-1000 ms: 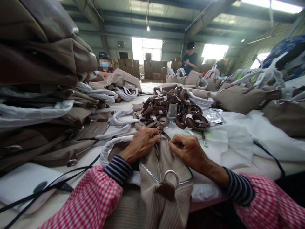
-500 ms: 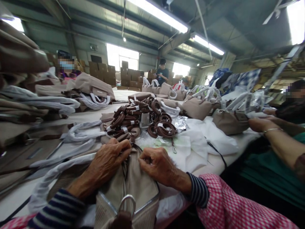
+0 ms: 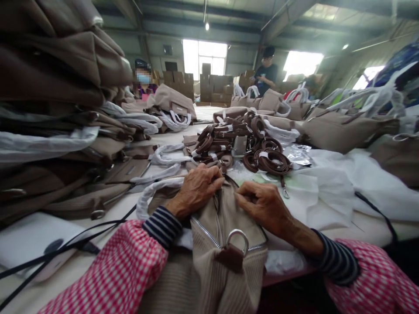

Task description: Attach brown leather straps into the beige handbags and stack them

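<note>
A beige handbag (image 3: 229,279) lies before me, its end with a metal D-ring (image 3: 238,240) turned my way. Silver zip teeth (image 3: 206,232) run along its edge. My left hand (image 3: 199,187) grips the left side of the bag's top opening, fingers curled. On the right side of that opening, my right hand (image 3: 262,203) pinches the fabric between thumb and bent fingers. A white-wrapped handle (image 3: 145,198) arches beside my left wrist. Just beyond my hands is a heap of coiled brown straps (image 3: 242,135), some banded in white.
Stacked beige bags (image 3: 65,74) rise high on the left. More bags with wrapped handles (image 3: 343,126) stand at the right. White sheets (image 3: 327,187) and a black cord (image 3: 376,213) lie to the right. Black cables (image 3: 65,250) cross the table at left. Two people stand at the back.
The camera view has turned left and somewhat down, so everything sits further right. Both hands keep their hold on the bag's opening. The neighbour's arms at the right have left the view.
</note>
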{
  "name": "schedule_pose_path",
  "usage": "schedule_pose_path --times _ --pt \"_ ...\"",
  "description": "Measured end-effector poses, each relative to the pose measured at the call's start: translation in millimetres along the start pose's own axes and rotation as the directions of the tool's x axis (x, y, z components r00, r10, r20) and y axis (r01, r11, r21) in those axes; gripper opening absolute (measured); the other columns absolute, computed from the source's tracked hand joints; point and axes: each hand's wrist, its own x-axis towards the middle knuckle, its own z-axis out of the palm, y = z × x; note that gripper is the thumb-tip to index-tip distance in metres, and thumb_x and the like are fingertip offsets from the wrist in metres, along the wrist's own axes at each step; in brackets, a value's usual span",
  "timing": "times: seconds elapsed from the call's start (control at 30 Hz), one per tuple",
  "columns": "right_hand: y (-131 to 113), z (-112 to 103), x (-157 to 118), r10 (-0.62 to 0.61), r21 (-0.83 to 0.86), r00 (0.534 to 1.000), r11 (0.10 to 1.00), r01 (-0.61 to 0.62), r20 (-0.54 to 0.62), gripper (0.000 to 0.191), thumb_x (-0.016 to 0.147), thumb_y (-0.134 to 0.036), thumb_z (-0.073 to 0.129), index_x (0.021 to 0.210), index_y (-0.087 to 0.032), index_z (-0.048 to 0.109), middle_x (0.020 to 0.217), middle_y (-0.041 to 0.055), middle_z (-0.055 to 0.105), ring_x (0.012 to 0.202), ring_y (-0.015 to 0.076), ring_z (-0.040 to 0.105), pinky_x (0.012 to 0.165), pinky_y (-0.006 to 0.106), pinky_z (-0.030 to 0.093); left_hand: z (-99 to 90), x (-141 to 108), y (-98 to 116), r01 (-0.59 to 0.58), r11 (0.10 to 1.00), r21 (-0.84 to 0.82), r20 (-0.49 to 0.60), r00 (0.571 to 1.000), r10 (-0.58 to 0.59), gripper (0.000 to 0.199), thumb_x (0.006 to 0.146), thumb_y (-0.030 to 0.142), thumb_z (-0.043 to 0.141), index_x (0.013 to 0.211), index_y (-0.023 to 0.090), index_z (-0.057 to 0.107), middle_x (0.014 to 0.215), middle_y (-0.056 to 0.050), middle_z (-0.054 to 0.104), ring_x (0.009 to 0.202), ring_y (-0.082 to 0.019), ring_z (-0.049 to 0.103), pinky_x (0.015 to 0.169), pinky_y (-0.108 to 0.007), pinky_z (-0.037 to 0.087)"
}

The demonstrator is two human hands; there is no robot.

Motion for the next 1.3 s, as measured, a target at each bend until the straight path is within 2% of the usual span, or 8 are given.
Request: schedule_pose_path --times 0.33,0.5,0.7,0.87,0.97,1.1,1.2,1.3 --pt "0 2 7 -0.005 -0.053 0.999 0.999 0.007 0.043 0.016 0.085 -0.016 0.063 0.07 -0.019 0.066 0.064 -0.0012 0.067 0.054 0.0116 0.055 0.057 0.025 0.036 1.7 2 1 0.028 1.0 -0.014 -0.037 0.999 -0.028 0.018 0.101 0.029 0.057 0.089 0.02 0.068 0.085 -0.002 0.067 0.091 -0.023 0.06 0.078 -0.034 0.04" --pt "-3 2 19 0.034 -0.054 0.991 0.998 -0.027 0.132 0.014 0.084 -0.016 0.065 0.072 -0.019 0.07 0.064 -0.0001 0.069 0.057 0.0133 0.059 0.059 0.026 0.037 1.8 2 -1 0.035 0.998 -0.048 -0.052 0.998 -0.037 0.017 0.098 0.03 0.061 0.089 0.02 0.07 0.086 -0.002 0.069 0.09 -0.022 0.06 0.078 -0.033 0.042" --pt "-4 4 45 0.178 0.078 0.953 0.976 -0.202 0.246 0.011 0.08 -0.017 0.067 0.079 -0.018 0.078 0.061 -0.0008 0.069 0.056 0.0143 0.058 0.056 0.025 0.039 -0.2 1 0 0.053 0.995 -0.084 -0.037 0.998 -0.057 0.017 0.098 0.031 0.063 0.088 0.02 0.072 0.086 -0.003 0.07 0.091 -0.022 0.061 0.077 -0.031 0.043" --pt "0 17 53 0.13 0.175 0.968 0.97 -0.169 0.214 0.013 0.073 -0.011 0.063 0.067 -0.017 0.073 0.058 -0.0025 0.063 0.055 0.0121 0.053 0.055 0.023 0.038 -1.7 -2 -2 0.023 0.993 -0.112 -0.034 0.999 -0.027 0.019 0.1 0.032 0.06 0.09 0.02 0.07 0.091 -0.004 0.069 0.096 -0.023 0.061 0.081 -0.032 0.045" --pt "6 26 45 0.13 0.299 0.971 0.936 -0.187 0.199 0.012 0.076 -0.014 0.062 0.07 -0.017 0.072 0.06 -0.0027 0.063 0.056 0.0125 0.053 0.055 0.023 0.04 -4.3 -6 -3 -0.003 0.99 -0.14 -0.009 1.0 0.001 0.013 0.1 0.027 0.056 0.098 0.021 0.068 0.098 -0.003 0.07 0.099 -0.023 0.062 0.086 -0.032 0.047" --pt "12 32 31 0.097 0.315 0.986 0.94 -0.135 0.133 0.008 0.079 -0.016 0.063 0.077 -0.018 0.071 0.072 -0.0002 0.069 0.067 0.0155 0.059 0.063 0.025 0.046 -7.3 -11 -2 -0.045 0.998 0.035 0.01 0.999 0.045 0.022 0.096 0.019 0.056 0.114 0.023 0.066 0.106 -0.005 0.071 0.103 -0.025 0.06 0.092 -0.038 0.045" --pt "13 32 26 0.077 0.32 0.993 0.942 -0.102 0.089 0.009 0.082 -0.017 0.063 0.081 -0.018 0.072 0.077 0.0003 0.07 0.072 0.0163 0.06 0.067 0.026 0.047 -9.0 -13 -1 -0.115 0.968 0.223 0.054 0.993 0.105 0.02 0.097 0.021 0.056 0.106 0.027 0.072 0.108 -0.004 0.074 0.109 -0.029 0.056 0.092 -0.043 0.041" --pt "13 32 25 0.056 0.321 0.996 0.944 -0.073 0.064 0.01 0.085 -0.017 0.063 0.081 -0.018 0.072 0.074 -0.0007 0.068 0.07 0.0149 0.059 0.067 0.025 0.044 -10.4 -12 1 -0.131 0.957 0.259 0.091 0.99 0.111 0.019 0.097 0.022 0.059 0.105 0.029 0.075 0.112 -0.002 0.076 0.108 -0.03 0.054 0.087 -0.042 0.039"
